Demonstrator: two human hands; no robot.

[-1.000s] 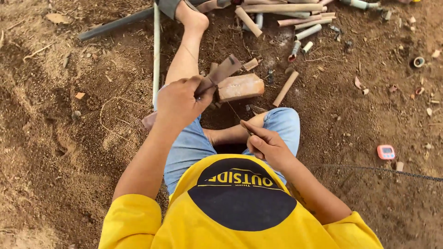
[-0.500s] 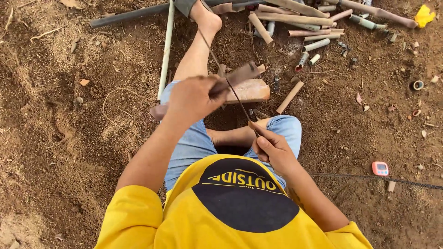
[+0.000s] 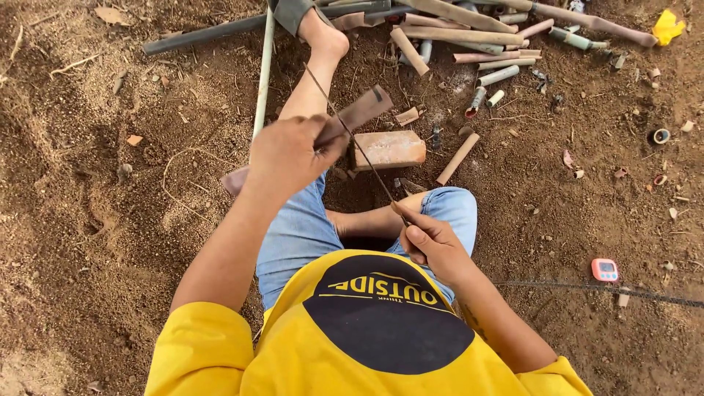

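Brown pipe piece (image 3: 352,117) gripped by left hand (image 3: 290,150); right hand (image 3: 433,246) clenches thin blade (image 3: 359,150) (brick (image 3: 389,149) behind).

Outdoor work site on bare dirt ground (image 3: 88,220), not indoors; cut pipe pieces (image 3: 469,37) scattered across soil, long pipe (image 3: 205,33) laid flat, brick (image 3: 389,149) set in dirt, small digging pit seen beside knees

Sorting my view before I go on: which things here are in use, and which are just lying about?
In use:
left hand gripping the flat dark piece
right hand holding the thin blade across it

Lying about:
brick
pile of pipe offcuts
white pipe
small orange device
yellow scrap
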